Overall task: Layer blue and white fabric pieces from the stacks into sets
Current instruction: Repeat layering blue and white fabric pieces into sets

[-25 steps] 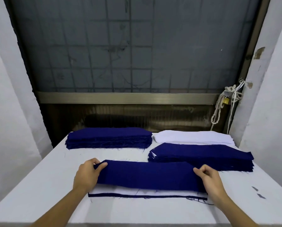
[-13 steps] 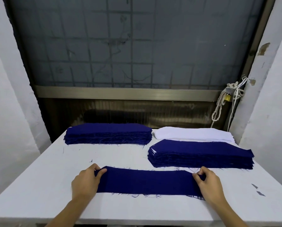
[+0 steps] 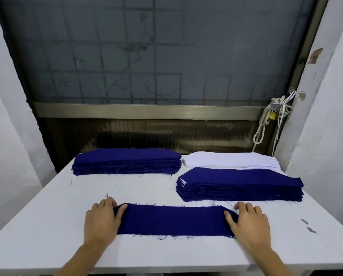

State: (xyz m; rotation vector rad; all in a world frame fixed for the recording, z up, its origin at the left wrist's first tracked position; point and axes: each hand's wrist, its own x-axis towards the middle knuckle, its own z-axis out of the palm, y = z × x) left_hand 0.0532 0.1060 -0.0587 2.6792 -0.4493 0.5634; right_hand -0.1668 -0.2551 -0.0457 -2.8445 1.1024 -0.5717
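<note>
A person's left hand [image 3: 101, 222] and right hand [image 3: 250, 224] lie over the two ends of a blue strip [image 3: 172, 220] stretched flat along the near side of a white desk [image 3: 47, 226]. Each thumb rests on the cloth and the fingers bend past its far edge. Whether they pinch the strip or only press it down cannot be told. No white layer shows beneath the strip from this angle. Just right of the strip lie two small dark scraps [image 3: 308, 226].

Beyond the strip's right half sits a thick pile [image 3: 240, 184], blue on top with slivers of white at its left corner (most likely the finished sets). Farther from the strip on the left is the blue stack [image 3: 126, 161]. Farther on the right, behind the pile, is the white stack [image 3: 230, 160]. Past all of these, well behind the strip, hang a knotted rope and padlock [image 3: 272, 116] beside a barred window [image 3: 156, 56].

The step in hand appears to be squaring up one set on the desk. The next move would seem to call for a firm hold at both ends, lifting the strip level so its layers do not slip. It would then go onto the pile with edges matched, before fresh pieces are taken from the far stacks.
</note>
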